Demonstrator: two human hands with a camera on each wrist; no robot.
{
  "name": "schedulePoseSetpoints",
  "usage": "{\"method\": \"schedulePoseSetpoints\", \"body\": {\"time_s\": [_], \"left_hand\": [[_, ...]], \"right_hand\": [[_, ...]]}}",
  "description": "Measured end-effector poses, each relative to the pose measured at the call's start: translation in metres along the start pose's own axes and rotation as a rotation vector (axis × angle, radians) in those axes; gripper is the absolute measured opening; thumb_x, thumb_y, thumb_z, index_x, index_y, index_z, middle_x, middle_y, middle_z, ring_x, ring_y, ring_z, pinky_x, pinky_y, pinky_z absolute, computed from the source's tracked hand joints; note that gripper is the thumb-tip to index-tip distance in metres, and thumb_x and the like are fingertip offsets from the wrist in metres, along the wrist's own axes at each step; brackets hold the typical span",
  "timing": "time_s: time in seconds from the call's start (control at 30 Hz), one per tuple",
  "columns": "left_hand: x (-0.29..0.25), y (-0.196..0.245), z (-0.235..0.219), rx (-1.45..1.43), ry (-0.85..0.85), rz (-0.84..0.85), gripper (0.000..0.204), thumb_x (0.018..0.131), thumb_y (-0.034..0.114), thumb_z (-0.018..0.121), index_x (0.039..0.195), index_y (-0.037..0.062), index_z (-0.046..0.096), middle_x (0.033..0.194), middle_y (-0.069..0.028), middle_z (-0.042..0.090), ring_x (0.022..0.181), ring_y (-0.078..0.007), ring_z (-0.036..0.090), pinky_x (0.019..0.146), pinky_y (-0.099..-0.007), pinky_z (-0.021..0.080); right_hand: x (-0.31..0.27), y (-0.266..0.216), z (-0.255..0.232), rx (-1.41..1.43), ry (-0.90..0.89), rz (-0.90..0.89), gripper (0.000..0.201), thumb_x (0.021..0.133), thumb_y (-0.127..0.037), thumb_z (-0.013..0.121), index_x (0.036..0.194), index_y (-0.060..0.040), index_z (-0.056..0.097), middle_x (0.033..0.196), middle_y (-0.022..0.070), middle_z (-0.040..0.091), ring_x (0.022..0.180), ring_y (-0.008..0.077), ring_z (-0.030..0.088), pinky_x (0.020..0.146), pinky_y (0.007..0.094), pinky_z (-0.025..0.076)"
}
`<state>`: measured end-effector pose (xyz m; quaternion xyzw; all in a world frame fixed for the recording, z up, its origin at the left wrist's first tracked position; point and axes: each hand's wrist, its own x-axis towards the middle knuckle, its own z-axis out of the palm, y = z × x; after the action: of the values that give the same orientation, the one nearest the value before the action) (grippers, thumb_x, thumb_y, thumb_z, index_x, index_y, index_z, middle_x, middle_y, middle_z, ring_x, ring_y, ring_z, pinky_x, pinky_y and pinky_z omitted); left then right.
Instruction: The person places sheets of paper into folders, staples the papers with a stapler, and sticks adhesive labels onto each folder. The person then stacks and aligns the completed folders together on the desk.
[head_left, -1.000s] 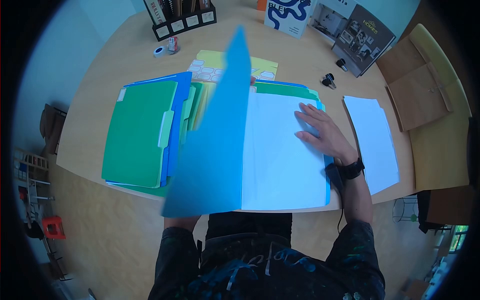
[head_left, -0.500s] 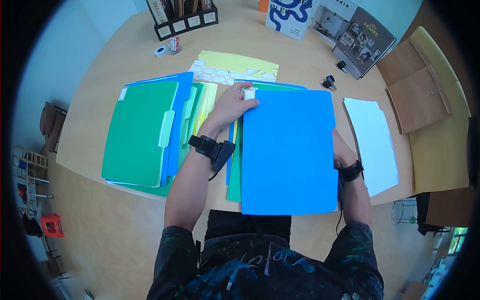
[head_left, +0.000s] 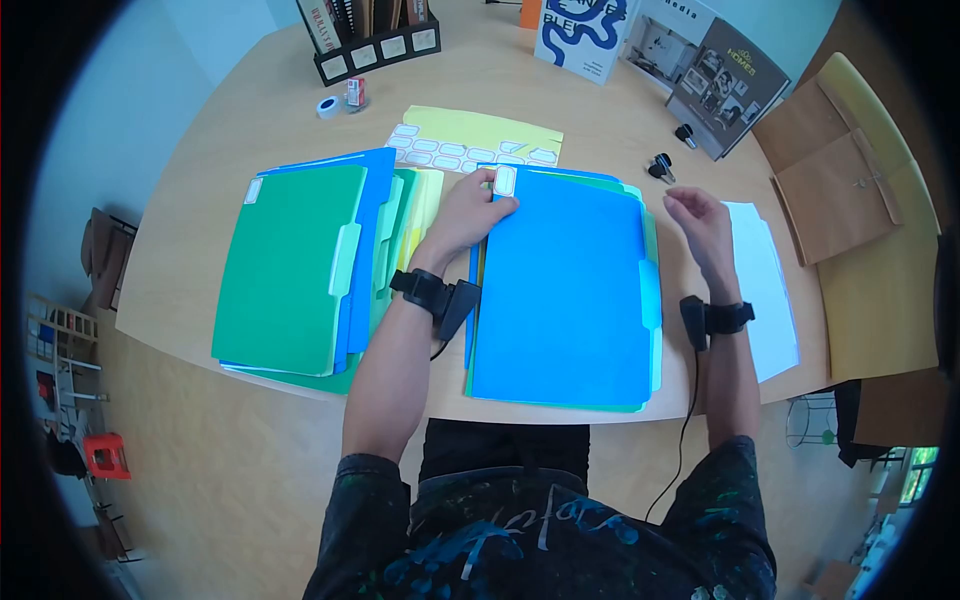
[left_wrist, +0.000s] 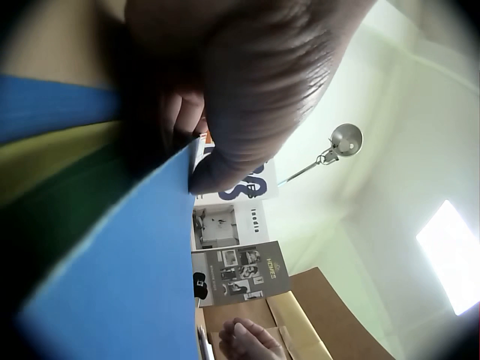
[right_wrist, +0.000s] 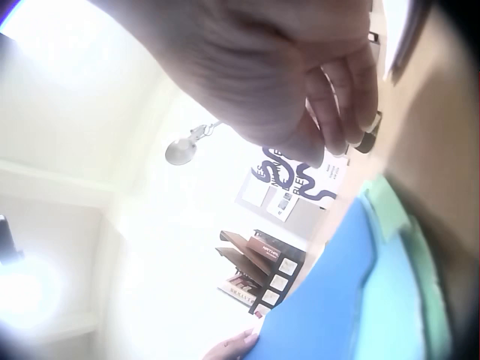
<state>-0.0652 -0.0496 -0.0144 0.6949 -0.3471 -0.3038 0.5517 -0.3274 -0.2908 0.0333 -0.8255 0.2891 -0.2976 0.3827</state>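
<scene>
A closed blue file folder (head_left: 565, 290) tops a stack of blue and green folders in front of the person. At its upper left corner is a white label (head_left: 505, 181). My left hand (head_left: 465, 215) pinches the left edge there, the thumb (left_wrist: 214, 174) on the cover and the fingers beneath. Beyond the folder's right edge, my right hand (head_left: 705, 225) hovers over the table with loosely curled fingers and holds nothing. Light green tabs (right_wrist: 386, 206) stick out from under the blue cover in the right wrist view.
On the left lies another stack, a green folder (head_left: 285, 270) on top. White sheets (head_left: 765, 300) lie to the right. A label sheet (head_left: 440, 152), a tape roll (head_left: 328, 107), black clips (head_left: 660, 167), a book rack (head_left: 380, 50) and standing books (head_left: 735, 75) are farther back.
The raised blue cover has come down over the white paper inside. My right hand has moved from on that paper out past the right edge; my left now holds the upper left edge.
</scene>
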Motion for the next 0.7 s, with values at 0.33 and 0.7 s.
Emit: {"method": "schedulePoseSetpoints", "body": {"time_s": [0.33,0.7], "left_hand": [[-0.005,0.007,0.001,-0.056,-0.065,-0.023,0.050,0.090,0.010,0.070,0.133,-0.0065,0.051,0.100,-0.0170,0.074,0.086,-0.0179,0.072,0.073,-0.0282,0.058],[-0.007,0.009,0.003,-0.103,-0.050,-0.050,0.045,0.091,0.011,0.072,0.128,-0.0048,0.054,0.099,-0.0147,0.074,0.085,-0.0158,0.071,0.072,-0.0278,0.057]], "right_hand": [[0.054,-0.052,0.113,-0.406,-0.317,-0.436,0.029,0.093,-0.019,0.064,0.118,-0.0069,0.072,0.114,0.0172,0.072,0.108,0.0346,0.067,0.098,0.0427,0.051],[0.049,-0.067,0.130,-0.379,-0.355,-0.334,0.033,0.093,-0.024,0.066,0.121,-0.0092,0.071,0.111,0.0154,0.073,0.106,0.0330,0.068,0.091,0.0428,0.054]]}}
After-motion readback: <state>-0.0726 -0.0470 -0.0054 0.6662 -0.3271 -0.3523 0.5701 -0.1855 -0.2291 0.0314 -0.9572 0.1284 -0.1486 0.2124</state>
